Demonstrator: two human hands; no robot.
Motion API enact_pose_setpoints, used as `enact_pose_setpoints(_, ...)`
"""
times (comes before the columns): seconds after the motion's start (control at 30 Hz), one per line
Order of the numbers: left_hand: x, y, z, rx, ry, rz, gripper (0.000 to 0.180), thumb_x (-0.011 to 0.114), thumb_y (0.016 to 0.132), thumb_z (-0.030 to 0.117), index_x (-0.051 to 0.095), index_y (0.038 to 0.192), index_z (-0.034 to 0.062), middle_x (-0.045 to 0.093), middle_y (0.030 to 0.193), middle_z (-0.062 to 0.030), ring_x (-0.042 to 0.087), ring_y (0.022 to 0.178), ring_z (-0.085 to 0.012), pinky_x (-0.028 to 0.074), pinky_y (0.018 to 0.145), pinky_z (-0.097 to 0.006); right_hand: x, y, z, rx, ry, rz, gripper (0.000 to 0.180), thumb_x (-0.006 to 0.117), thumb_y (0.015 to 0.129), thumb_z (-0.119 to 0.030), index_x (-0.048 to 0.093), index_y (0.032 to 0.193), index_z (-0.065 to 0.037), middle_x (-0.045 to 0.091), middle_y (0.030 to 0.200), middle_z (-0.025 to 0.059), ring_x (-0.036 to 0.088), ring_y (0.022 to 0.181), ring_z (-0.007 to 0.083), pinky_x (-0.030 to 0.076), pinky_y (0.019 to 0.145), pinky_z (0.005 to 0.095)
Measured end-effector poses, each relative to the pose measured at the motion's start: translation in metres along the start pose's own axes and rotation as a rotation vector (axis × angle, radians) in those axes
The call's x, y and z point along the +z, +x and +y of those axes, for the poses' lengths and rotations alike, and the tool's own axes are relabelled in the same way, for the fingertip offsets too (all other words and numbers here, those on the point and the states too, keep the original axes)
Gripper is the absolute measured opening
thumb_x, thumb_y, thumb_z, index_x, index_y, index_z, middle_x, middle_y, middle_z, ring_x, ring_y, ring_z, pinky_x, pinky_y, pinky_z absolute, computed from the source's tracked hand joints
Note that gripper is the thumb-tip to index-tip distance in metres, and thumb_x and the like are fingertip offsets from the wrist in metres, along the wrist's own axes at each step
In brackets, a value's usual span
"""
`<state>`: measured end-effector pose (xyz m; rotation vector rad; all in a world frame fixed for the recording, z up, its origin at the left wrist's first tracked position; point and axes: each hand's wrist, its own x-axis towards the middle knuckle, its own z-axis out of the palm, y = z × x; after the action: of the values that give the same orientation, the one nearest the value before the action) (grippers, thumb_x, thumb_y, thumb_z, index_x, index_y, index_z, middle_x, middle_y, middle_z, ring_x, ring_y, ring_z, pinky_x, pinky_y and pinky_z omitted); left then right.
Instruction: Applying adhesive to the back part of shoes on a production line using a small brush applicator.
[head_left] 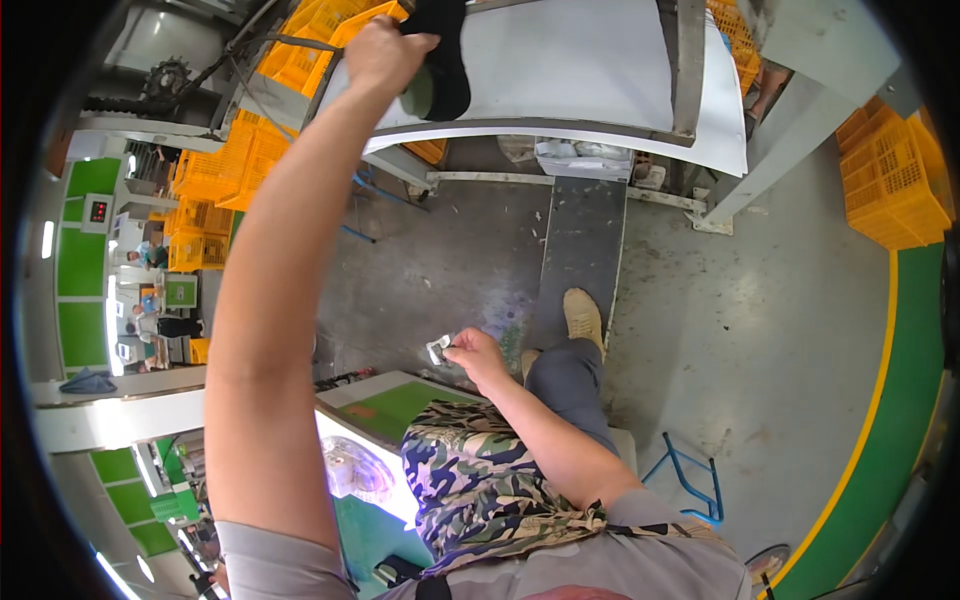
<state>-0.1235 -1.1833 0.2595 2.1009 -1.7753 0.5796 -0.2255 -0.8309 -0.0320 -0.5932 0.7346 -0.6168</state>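
My left arm reaches far forward, and my left hand (385,55) is closed at the edge of a black sock (448,65) with a grey-green patch. The sock lies over the left end of a white sheet (560,60) in a grey metal frame. Some of its top runs out of the picture. My right hand (478,358) is held low in front of my body, its thumb and fingers pinching a small crumpled white and dark piece (438,348). What that piece is cannot be made out.
Yellow crates (215,165) are stacked at the left, with more yellow crates (895,180) at the right. A bright lit panel (360,470) stands by my left side. A blue metal stand (695,480) is on the floor at right. People are at work far left.
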Motion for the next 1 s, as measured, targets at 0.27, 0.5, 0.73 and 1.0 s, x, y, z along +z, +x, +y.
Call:
enact_pose_setpoints(0.27, 0.028, -0.103, 0.028, 0.118, -0.411, -0.065, 0.057, 0.071, 0.078, 0.019, 0.05, 0.127, -0.0032, 0.06, 0.119, -0.0268, 0.057, 0.112, -0.042, 0.046, 0.096, -0.045, 0.006, -0.003, 0.007, 0.034, -0.019, 0.007, 0.015, 0.072, 0.078, -0.004, 0.059, 0.086, -0.004, 0.062, 0.077, 0.0024, 0.056, 0.069, 0.01, 0.045, 0.063, 0.0265)
enact_pose_setpoints(0.5, -0.124, -0.381, -0.022, -0.23, -0.792, -0.365, 0.062, 0.076, 0.08, 0.015, 0.05, 0.134, -0.0012, 0.062, 0.122, -0.0152, 0.06, 0.115, -0.0226, 0.046, 0.1, -0.035, 0.002, 0.009, 0.009, -0.023, -0.09, 0.024, 0.019, 0.069, 0.073, -0.006, 0.064, 0.091, -0.004, 0.065, 0.084, 0.0054, 0.06, 0.077, 0.0173, 0.05, 0.072, 0.0331)
enact_pose_setpoints(0.73, -0.261, -0.754, -0.136, -1.177, -0.194, -0.621, 0.063, 0.08, 0.07, 0.025, 0.059, 0.126, 0.0057, 0.067, 0.115, -0.0157, 0.067, 0.097, -0.0296, 0.054, 0.086, -0.038, -0.024, 0.034, 0.042, 0.1, -0.142, 0.004, 0.023, 0.072, 0.079, -0.008, 0.063, 0.1, -0.004, 0.065, 0.082, 0.0053, 0.062, 0.072, 0.0149, 0.046, 0.057, 0.0269)
enact_pose_setpoints(1.0, -0.355, -1.059, -0.126, -1.77, 0.288, -0.377, 0.079, 0.084, 0.064, 0.032, 0.053, 0.131, 0.0026, 0.055, 0.133, -0.0183, 0.053, 0.123, -0.0325, 0.044, 0.104, -0.04, -0.022, 0.004, 0.055, 0.192, -0.264, -0.041, 0.017, 0.071, 0.084, -0.01, 0.061, 0.098, -0.009, 0.066, 0.087, 0.0047, 0.063, 0.075, 0.0169, 0.048, 0.064, 0.0303)
